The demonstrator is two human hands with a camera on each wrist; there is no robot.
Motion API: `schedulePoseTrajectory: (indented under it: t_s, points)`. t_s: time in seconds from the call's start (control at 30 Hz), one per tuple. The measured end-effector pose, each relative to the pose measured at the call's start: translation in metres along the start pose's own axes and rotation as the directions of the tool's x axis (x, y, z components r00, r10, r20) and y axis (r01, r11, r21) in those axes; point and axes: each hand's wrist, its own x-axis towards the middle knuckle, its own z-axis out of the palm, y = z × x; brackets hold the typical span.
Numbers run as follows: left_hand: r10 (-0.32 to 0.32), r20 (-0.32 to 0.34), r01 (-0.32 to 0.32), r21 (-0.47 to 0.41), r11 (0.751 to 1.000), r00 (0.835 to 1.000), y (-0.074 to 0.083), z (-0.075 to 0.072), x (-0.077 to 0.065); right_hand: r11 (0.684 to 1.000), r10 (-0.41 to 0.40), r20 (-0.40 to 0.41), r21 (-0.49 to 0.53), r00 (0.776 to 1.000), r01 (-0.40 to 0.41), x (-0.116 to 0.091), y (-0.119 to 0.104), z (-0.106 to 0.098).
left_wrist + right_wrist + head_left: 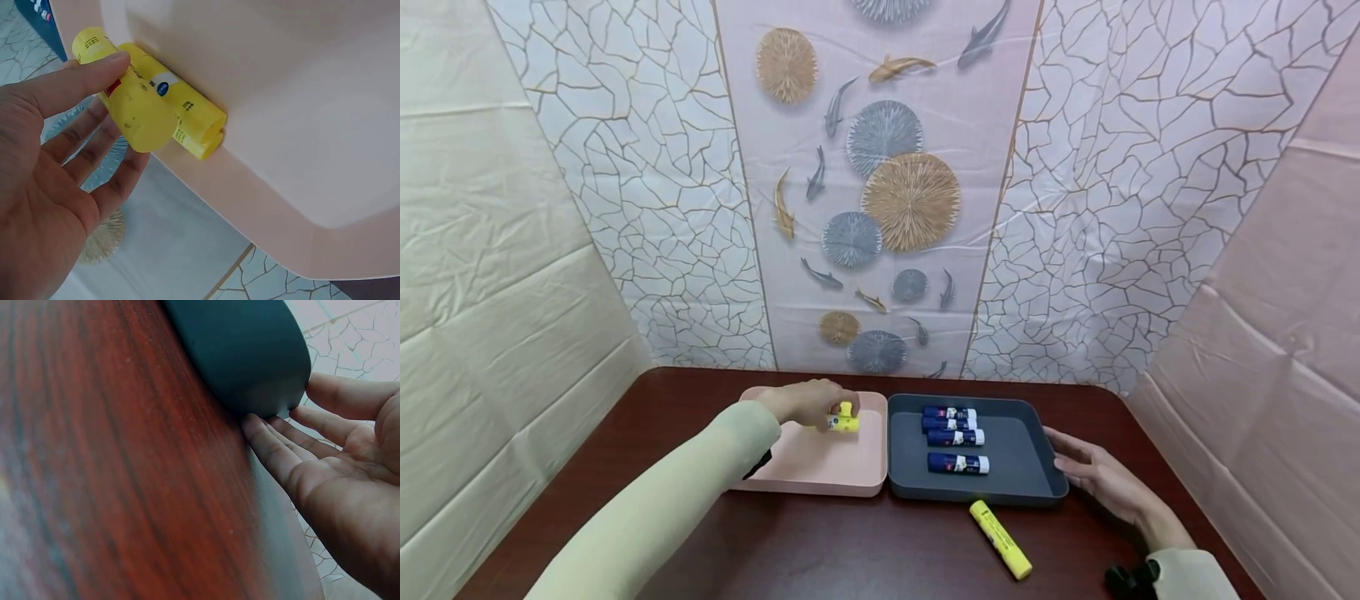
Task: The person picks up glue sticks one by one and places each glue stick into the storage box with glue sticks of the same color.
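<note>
My left hand [815, 402] is over the pink tray [827, 487] and pinches a yellow glue stick [142, 115] between thumb and fingers. Beside that glue stick, two more yellow glue sticks [190, 103] lie against the tray's wall. At the other side, my right hand [1101, 475] touches the right edge of the dark blue-grey tray [1018, 458], its fingers nearly straight. In the right wrist view, the fingertips [253, 425] meet the lower side of this tray's end wall.
Several dark blue glue sticks with white ends [958, 463] lie in the dark tray. Another yellow glue stick [1001, 540] lies on the brown table [850, 542] in front of it. The trays stand side by side, with a patterned cloth wall [880, 250] behind.
</note>
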Motion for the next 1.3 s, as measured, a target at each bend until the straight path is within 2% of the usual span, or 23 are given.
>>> schedulePoseTrajectory:
  t_s: [0.17,0.5,0.87,1.3]
  points:
    - [0.02,-0.006,-0.02,0.062,0.998,1.0,-0.001,0.005,0.002,1.0,0.004,0.001,-0.002,1.0,-0.004,0.0,0.0,0.001]
    - [0.065,0.008,-0.066,0.126,0.99,0.998,-0.001,0.01,0.006,1.0,-0.004,0.009,0.004,1.0,0.004,0.0,0.001,0.0]
    - [0.064,-0.021,-0.062,0.099,0.993,0.998,-0.003,0.017,0.003,1.0,-0.006,0.007,0.001,1.0,0.006,0.0,0.001,-0.001]
    - [0.041,-0.062,-0.03,0.17,0.985,0.997,-0.009,0.029,0.01,1.0,0.005,0.01,0.008,1.0,-0.005,0.0,-0.001,0.0]
